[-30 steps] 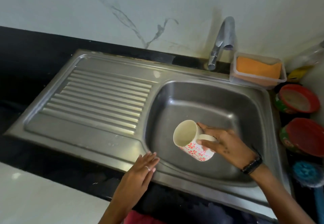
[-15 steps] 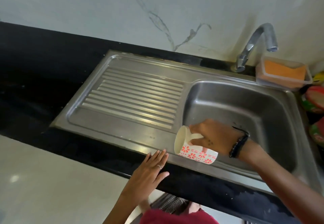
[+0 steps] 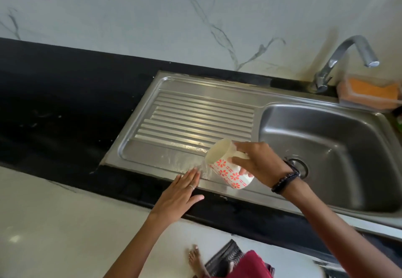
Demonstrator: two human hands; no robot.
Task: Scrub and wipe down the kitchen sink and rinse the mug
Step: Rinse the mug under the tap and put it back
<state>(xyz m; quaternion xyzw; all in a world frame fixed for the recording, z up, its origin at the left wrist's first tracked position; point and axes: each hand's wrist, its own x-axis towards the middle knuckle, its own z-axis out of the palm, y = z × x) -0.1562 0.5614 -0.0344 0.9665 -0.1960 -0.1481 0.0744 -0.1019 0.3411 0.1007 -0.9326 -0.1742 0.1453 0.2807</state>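
Observation:
My right hand [image 3: 257, 163] grips the handle of a white mug with red flowers [image 3: 228, 169]. The mug is tipped on its side, mouth to the left, over the front right corner of the steel draining board [image 3: 195, 114]. Water spills from its mouth onto the board. My left hand [image 3: 179, 192] lies flat with straight fingers on the sink's front rim, fingertips at the wet patch. The sink basin [image 3: 330, 147] is to the right, with its drain [image 3: 299, 165] behind my right wrist.
A chrome tap [image 3: 345, 60] stands at the back right. Beside it is a clear box holding an orange sponge [image 3: 372, 89]. Black counter [image 3: 65, 103] surrounds the sink. The marble wall rises behind. Below the counter edge I see pale floor, a mat and my foot.
My right hand carried the mug left, out of the basin and over the draining board, and tipped it so water pours out. My left hand stayed on the front rim.

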